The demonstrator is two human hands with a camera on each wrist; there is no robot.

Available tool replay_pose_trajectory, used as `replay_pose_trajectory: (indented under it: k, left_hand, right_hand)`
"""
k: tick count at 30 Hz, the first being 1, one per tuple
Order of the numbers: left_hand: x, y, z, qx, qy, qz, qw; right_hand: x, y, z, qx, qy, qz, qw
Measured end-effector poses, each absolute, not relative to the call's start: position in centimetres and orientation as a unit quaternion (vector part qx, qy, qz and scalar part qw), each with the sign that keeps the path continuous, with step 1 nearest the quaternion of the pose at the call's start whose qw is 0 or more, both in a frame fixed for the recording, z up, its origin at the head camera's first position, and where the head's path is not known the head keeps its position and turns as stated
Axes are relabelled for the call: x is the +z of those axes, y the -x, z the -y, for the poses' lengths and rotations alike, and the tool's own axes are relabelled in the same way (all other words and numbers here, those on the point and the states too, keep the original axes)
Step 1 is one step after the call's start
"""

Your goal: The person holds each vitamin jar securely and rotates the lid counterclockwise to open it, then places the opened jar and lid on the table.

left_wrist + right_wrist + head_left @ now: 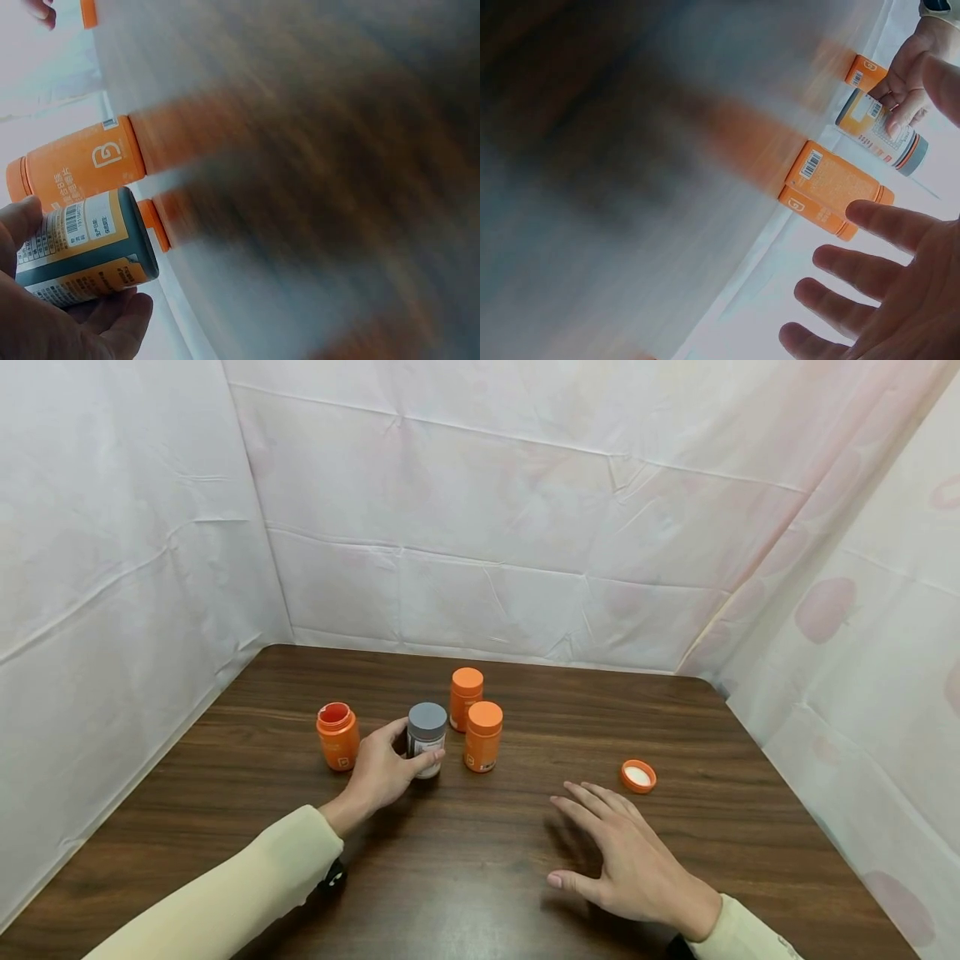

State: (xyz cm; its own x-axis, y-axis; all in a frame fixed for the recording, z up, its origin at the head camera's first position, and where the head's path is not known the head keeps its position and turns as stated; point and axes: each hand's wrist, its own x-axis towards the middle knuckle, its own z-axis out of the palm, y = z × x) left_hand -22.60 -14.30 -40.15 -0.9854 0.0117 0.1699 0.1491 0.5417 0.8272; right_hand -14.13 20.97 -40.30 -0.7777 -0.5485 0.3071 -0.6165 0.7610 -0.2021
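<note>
Across the table from left to centre of the head frame come an uncapped bottle, the left hand around a jar, then a front capped bottle before a rear capped bottle. At right, a bottle cap lies beyond the right hand.

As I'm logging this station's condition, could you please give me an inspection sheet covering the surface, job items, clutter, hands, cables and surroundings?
Surface: dark wood-grain table, glossy in places.
Job's things: grey-capped bottle between an uncapped orange bottle on the left and the front orange bottle and rear orange bottle, both capped, on the right; loose orange cap, white inside showing.
Clutter: nothing seen.
Left hand: grips the grey-capped bottle.
Right hand: fingers extended, holds nothing.
Cables: nothing seen.
Surroundings: pale creased sheeting behind and at both sides.
</note>
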Motion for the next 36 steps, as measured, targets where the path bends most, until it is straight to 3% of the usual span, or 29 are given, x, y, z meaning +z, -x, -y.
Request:
replay_pose_trajectory:
  k: [36]
  left_hand:
    - [-40.5,18.5,11.8,-0.493,0.137,0.855,0.083]
  right_hand:
    - [-40.3,14.1,-20.7,0.204,-0.295,0.926,0.115]
